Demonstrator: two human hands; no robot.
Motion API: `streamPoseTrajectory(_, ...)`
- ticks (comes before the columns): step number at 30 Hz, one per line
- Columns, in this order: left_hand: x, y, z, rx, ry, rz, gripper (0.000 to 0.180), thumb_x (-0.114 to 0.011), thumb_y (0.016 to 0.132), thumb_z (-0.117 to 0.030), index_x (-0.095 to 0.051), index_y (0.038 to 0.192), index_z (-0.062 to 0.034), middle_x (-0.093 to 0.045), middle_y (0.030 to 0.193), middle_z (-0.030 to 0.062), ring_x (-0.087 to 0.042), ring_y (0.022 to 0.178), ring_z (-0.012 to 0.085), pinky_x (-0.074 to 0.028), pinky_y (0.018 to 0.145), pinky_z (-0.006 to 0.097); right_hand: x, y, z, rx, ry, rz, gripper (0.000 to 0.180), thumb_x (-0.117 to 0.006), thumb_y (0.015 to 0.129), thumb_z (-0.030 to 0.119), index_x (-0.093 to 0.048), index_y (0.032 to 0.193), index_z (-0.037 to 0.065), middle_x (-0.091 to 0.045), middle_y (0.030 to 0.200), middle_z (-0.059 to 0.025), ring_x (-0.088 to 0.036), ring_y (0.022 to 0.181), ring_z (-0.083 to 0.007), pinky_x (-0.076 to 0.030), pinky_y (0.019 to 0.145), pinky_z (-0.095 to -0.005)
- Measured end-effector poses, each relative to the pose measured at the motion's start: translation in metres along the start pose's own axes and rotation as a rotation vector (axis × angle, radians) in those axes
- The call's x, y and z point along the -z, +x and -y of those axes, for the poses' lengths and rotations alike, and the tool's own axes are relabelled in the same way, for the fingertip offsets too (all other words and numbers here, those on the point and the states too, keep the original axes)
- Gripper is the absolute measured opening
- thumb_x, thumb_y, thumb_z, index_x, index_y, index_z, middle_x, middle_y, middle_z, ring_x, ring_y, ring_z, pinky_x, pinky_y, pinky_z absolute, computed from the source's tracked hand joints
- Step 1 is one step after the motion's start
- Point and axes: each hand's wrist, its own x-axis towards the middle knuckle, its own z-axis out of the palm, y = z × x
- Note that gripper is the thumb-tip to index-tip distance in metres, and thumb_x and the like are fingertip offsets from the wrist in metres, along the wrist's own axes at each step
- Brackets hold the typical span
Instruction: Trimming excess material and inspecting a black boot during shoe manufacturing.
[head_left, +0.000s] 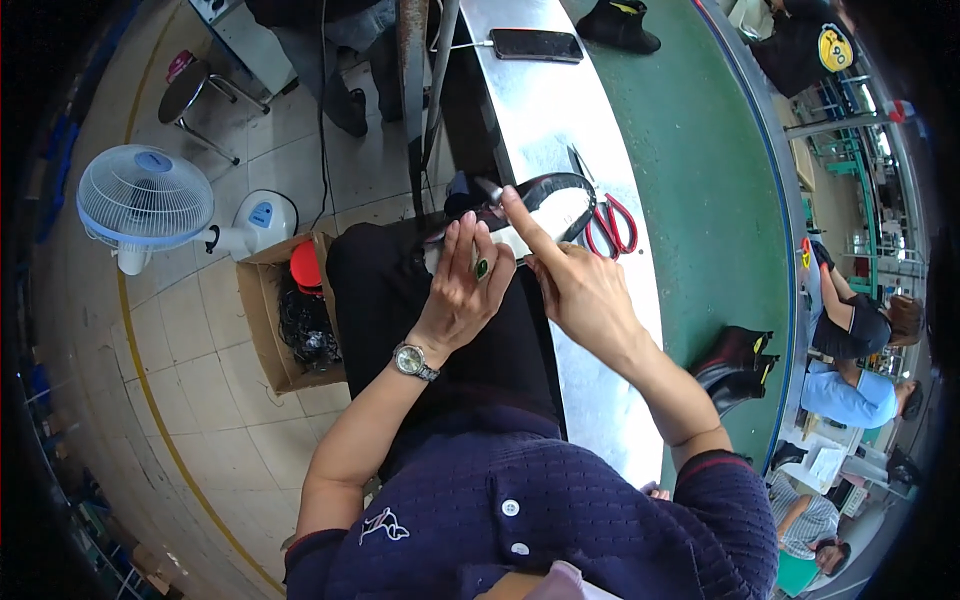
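A black shoe upper (pixel 566 184) lies bottom up over my lap and the bench edge, its white underside (pixel 556 214) showing. My left hand (pixel 466 268) lies on the near part of the shoe, fingers stretched together over it and holding it. Over the shoe, my right hand (pixel 585 285) has its index finger extended and the other fingers curled in. A blurred grey metal piece (pixel 489 188) shows by that fingertip; its kind, and whether I grip it, is unclear. Right beside the shoe, scissors with red handles (pixel 628 226) rest on the metal bench.
A phone (pixel 537 45) with a cable lies farther along the bench (pixel 610 370). Black boots (pixel 735 360) stand on the green surface (pixel 690 180) to the right. At left are a cardboard box (pixel 262 320) of black scraps, a fan (pixel 145 195) and a stool (pixel 186 98). Other people sit nearby.
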Motion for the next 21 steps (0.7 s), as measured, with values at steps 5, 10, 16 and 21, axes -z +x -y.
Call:
streamPoseTrajectory(5, 0.003, -0.001, 0.000, 0.060, -0.191, -0.036, 0.036, -0.060, 0.085, -0.001, -0.050, 0.119, 0.0060, -0.056, 0.117, 0.0269, -0.053, 0.119, 0.0435, -0.042, 0.105, 0.053, -0.021, -0.002, 0.004, -0.010, 0.100, -0.173, 0.081, -0.055, 0.088, 0.008, -0.013, 0.154, 0.027, -0.060, 0.061, -0.0151, -0.062, 0.053, -0.0329, -0.047, 0.047, -0.0439)
streamPoseTrajectory(10, 0.054, 0.014, 0.007, 0.281, 0.068, 0.340, 0.077, -0.078, 0.068, -0.011, -0.042, 0.135, 0.0011, -0.053, 0.125, 0.0195, -0.045, 0.123, 0.0372, -0.028, 0.111, 0.051, -0.007, -0.001, 0.006, 0.016, 0.116, -0.152, 0.084, -0.056, 0.085, 0.006, -0.013, 0.154, 0.029, -0.061, 0.063, -0.0176, -0.061, 0.053, -0.0365, -0.047, 0.049, -0.0457)
streamPoseTrajectory(16, 0.045, 0.010, 0.016, 0.207, -0.015, 0.295, 0.063, -0.073, 0.070, -0.006, -0.051, 0.127, 0.0078, -0.054, 0.128, 0.0233, -0.049, 0.120, 0.0348, -0.030, 0.113, 0.045, -0.020, 0.009, 0.014, -0.065, 0.096, -0.032, 0.081, -0.056, 0.088, 0.004, -0.014, 0.154, 0.023, -0.060, 0.062, -0.0180, -0.060, 0.053, -0.0347, -0.046, 0.051, -0.0452)
streamPoseTrajectory(21, 0.048, 0.000, 0.017, 0.260, -0.157, 0.200, 0.058, -0.070, 0.072, -0.004, -0.052, 0.126, 0.0073, -0.053, 0.131, 0.0234, -0.050, 0.122, 0.0377, -0.038, 0.108, 0.045, -0.021, 0.001, 0.025, 0.004, 0.185, -0.161, 0.084, -0.057, 0.087, 0.004, -0.011, 0.154, 0.023, -0.060, 0.062, -0.0188, -0.060, 0.054, -0.0354, -0.046, 0.051, -0.0466)
